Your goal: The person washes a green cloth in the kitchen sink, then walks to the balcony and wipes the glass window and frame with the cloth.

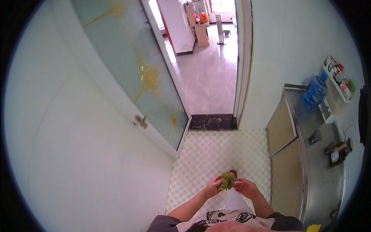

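Note:
A crumpled, leafy-looking yellow-green bundle [227,181] is in front of my body, above the tiled floor; its exact kind cannot be told. My left hand [214,187] grips its left side between thumb and fingers. On the other side, my right hand [245,188] has its fingers spread close to the bundle's right edge; whether the fingertips touch it is unclear. Part of a dark red shoe [233,173] shows just beyond the bundle.
A steel counter [314,156] runs along the right, bearing a blue water jug [314,92], a cup [315,136] and dark jars [340,152]. The glass-panelled door [150,78] stands open at the left. A dark stone threshold [213,122] crosses the doorway ahead.

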`<state>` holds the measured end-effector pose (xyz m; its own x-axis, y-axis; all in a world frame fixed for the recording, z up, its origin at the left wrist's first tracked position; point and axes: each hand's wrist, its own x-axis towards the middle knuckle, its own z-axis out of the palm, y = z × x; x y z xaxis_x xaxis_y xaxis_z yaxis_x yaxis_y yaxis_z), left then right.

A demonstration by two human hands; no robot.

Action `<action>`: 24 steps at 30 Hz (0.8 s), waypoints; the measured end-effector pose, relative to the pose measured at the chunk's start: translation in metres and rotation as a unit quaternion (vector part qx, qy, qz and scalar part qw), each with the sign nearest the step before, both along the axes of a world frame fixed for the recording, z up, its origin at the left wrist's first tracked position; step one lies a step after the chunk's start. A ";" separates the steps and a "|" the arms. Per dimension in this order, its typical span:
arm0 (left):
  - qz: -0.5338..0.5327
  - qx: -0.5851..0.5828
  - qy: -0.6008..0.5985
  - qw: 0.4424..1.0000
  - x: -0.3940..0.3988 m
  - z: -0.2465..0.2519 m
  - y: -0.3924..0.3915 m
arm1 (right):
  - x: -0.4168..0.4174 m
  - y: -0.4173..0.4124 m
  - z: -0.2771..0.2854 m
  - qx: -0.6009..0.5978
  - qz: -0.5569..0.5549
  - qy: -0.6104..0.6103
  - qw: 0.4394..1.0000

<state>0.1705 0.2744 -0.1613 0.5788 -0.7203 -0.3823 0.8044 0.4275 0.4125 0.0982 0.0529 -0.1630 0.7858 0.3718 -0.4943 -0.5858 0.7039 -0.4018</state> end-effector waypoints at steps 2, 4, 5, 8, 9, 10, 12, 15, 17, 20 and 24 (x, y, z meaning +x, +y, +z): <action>0.032 -0.005 0.012 0.999 0.055 -0.001 -0.023 | 0.061 -0.017 -0.009 -0.232 0.097 0.009 0.968; 0.047 0.010 -0.032 0.998 0.117 -0.005 -0.050 | 0.134 -0.038 0.001 -0.284 0.120 0.004 0.951; 0.044 0.037 -0.070 0.996 0.136 -0.018 -0.054 | 0.169 -0.038 0.014 -0.213 0.101 0.004 0.972; 0.033 0.185 -0.295 0.937 0.218 -0.015 -0.071 | 0.278 -0.047 0.039 -0.254 0.109 -0.076 0.958; 0.041 0.161 -0.280 0.945 0.251 -0.012 -0.077 | 0.315 -0.051 0.027 -0.330 0.134 -0.120 0.927; 0.048 0.087 -0.140 0.985 0.281 -0.007 -0.081 | 0.351 -0.055 0.017 -0.402 0.158 -0.163 0.887; 0.074 0.079 -0.020 0.994 0.333 0.019 -0.092 | 0.414 -0.057 0.009 -0.416 0.154 -0.214 0.870; 0.087 0.214 -0.119 0.966 0.408 0.015 -0.093 | 0.492 -0.052 0.011 -0.488 0.172 -0.287 0.807; 0.063 0.199 -0.140 0.968 0.484 -0.012 -0.092 | 0.553 -0.061 0.018 -0.539 0.142 -0.306 0.772; 0.034 0.228 -0.146 0.962 0.567 -0.018 -0.092 | 0.617 -0.078 0.046 -0.565 0.112 -0.260 0.775; -0.017 0.174 -0.154 0.973 0.699 0.029 -0.111 | 0.721 -0.102 0.109 -0.542 0.012 -0.258 0.799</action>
<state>0.8699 0.1632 -0.1325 0.6829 -0.5992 -0.4178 0.6308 0.1952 0.7510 0.8194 -0.0491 -0.0542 0.9883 -0.0376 -0.1481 -0.1528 -0.2317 -0.9607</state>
